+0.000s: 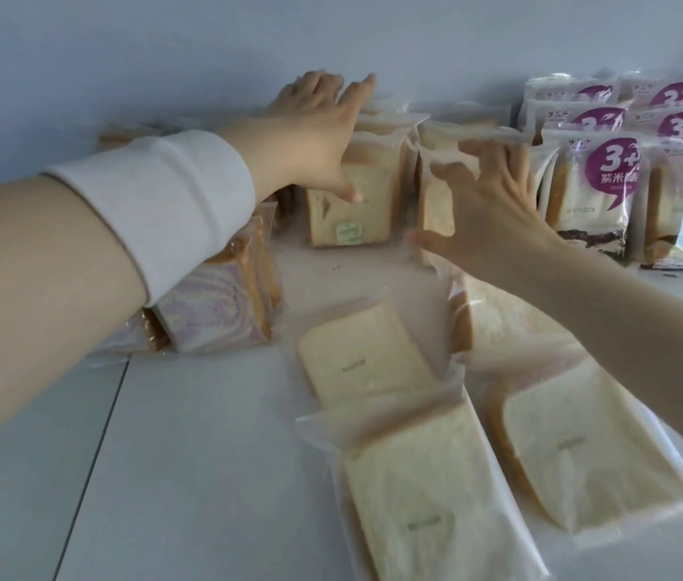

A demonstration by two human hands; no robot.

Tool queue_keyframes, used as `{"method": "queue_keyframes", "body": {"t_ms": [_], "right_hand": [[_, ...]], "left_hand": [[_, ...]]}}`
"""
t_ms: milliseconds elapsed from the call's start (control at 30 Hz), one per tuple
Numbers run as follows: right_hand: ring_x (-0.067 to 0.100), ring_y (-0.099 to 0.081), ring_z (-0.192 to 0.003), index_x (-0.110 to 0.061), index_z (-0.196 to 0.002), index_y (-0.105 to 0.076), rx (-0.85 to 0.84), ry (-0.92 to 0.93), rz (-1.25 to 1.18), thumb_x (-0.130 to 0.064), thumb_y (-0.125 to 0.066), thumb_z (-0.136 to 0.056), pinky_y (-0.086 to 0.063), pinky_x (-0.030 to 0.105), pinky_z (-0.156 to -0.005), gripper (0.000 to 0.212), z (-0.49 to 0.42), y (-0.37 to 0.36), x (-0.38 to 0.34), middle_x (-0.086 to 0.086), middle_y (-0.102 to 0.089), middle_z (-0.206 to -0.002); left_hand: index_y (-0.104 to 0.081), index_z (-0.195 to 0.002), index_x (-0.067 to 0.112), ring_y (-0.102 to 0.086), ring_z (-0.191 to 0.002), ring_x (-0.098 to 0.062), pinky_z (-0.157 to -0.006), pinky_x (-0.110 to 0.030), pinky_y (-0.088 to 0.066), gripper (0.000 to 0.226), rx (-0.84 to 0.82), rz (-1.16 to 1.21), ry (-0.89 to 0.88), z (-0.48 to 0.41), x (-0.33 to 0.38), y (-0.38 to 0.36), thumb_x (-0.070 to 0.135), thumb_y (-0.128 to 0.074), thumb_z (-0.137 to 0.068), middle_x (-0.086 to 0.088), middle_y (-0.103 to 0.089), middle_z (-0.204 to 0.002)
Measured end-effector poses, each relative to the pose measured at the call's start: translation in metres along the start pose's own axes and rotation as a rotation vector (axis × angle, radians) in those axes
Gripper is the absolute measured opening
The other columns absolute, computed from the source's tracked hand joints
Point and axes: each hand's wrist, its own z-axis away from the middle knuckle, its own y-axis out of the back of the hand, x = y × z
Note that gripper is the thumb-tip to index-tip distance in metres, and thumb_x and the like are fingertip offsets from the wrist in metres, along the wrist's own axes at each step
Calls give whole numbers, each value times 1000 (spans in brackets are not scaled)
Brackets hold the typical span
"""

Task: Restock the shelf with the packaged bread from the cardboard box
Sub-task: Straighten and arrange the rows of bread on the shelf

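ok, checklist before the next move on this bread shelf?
1. Left hand bracing the front upright clear-wrapped white bread pack, thumb on its face: ok.
2. Right hand with fingers spread against the neighbouring upright clear pack: ok. Firm hold: cannot tell.
3. Purple-labelled bread packs standing at the right: ok.
4. Clear bread packs lying flat in front, not stood up: not ok.
5. Bare white shelf surface free for placing: ok.
6. Cardboard box: not in view, cannot tell.
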Motion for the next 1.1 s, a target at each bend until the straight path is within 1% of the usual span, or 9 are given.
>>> {"method": "queue_keyframes", "body": {"t_ms": [133,233,333,400,533,700,800,900,1100], "right_hand": [[20,-33,-129,-24,-141,-33,-220,58,-198,-58,-55,-77,-28,33,-106,76,46,34,-11,1,-36,-143],[15,-28,-130,-32,-143,-24,-547,84,-85,-80,-44,-50,-31,34,-103,107,86,48,-23,-7,-35,-141],[17,-17,-132,-27,-147,-11,-659,171,111,-87,-41,-44,-24,33,-108,123,115,36,-25,-4,-32,-139],[20,-19,-128,-23,-145,-17,-622,218,173,-87,-46,-50,-23,33,-108,118,126,22,-24,0,-35,-132],[21,-26,-116,-19,-125,-39,-510,245,167,-82,-52,-51,-27,30,-100,98,133,9,-24,1,-40,-117],[16,-27,-114,-20,-117,-42,-356,181,-63,-70,-65,-50,-27,24,-93,86,131,7,-21,-4,-38,-115],[12,-36,-104,-22,-107,-42,-208,70,-302,-53,-77,-56,-28,21,-77,70,118,7,-22,-6,-41,-111],[12,-41,-93,-25,-99,-34,-75,9,-467,-39,-82,-61,-31,15,-61,62,95,1,-23,-7,-42,-105],[12,-41,-93,-13,-108,-43,124,-9,-602,-26,-83,-63,-26,18,-66,62,41,-22,-20,-7,-43,-106]], "left_hand": [[-42,-129,15,-41,-123,-27,-100,-39,-36,59,120,233,-61,43,23,8,43,-63,-81,-9,-46,-129],[-46,-119,18,-52,-103,-19,-92,-31,-42,51,-225,391,-58,74,39,-4,48,-63,-81,-1,-54,-113],[-31,-140,12,-48,-120,-23,-103,-35,-40,82,-546,316,21,90,48,-22,61,-56,-79,-5,-45,-138],[-25,-144,12,-45,-125,-26,-103,-43,-42,91,-629,315,58,94,51,-33,63,-58,-76,-6,-39,-145],[-43,-132,11,-53,-114,-25,-97,-39,-46,82,-591,340,57,97,51,-38,58,-69,-69,-6,-52,-131],[-46,-110,16,-52,-83,-18,-63,-27,-40,66,-435,337,-5,86,42,-14,53,-76,-64,2,-56,-96],[-42,-120,14,-48,-91,-19,-72,-30,-38,73,-270,315,-73,69,32,7,45,-78,-65,1,-51,-104],[-41,-122,10,-43,-90,-18,-67,-25,-25,66,-175,298,-154,48,24,22,33,-77,-72,-1,-47,-104],[-39,-131,10,-43,-89,-20,-73,-29,-32,62,-164,191,-156,13,12,13,21,-71,-79,-12,-53,-121]]}}
